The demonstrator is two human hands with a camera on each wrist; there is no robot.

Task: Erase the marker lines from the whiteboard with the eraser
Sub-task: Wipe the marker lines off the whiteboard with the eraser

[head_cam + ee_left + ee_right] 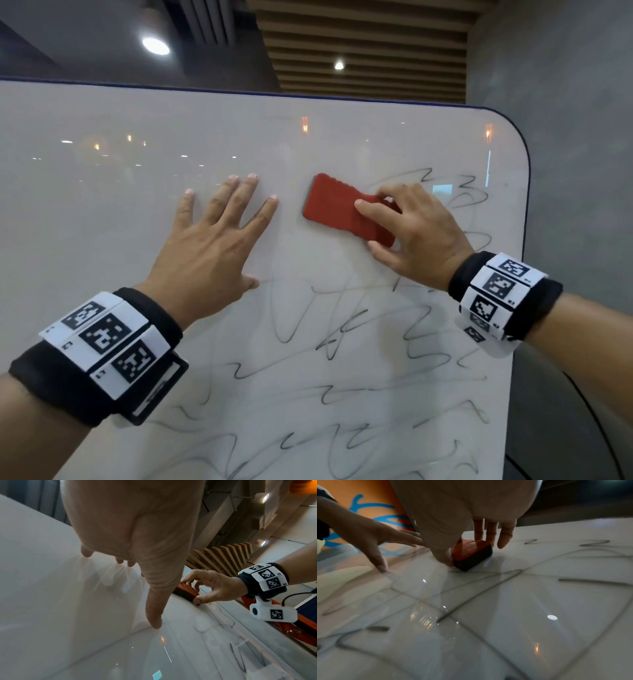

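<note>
A red eraser (337, 209) with a dark felt underside (473, 559) lies flat against the whiteboard (102, 205). My right hand (411, 226) grips its right end, thumb on the lower edge and fingers over the top. My left hand (212, 233) presses flat on the board just left of the eraser, fingers spread and straight. Grey marker scribbles (342, 342) cover the lower and right parts of the board, with more marker scribbles (505, 577) near the eraser. The upper left of the board is white.
The board's rounded right edge (525, 192) runs close to my right wrist, with a grey wall (565, 137) behind it. A slatted ceiling (359, 51) with lamps lies beyond the top edge. Orange surfaces (373, 500) show beside the board.
</note>
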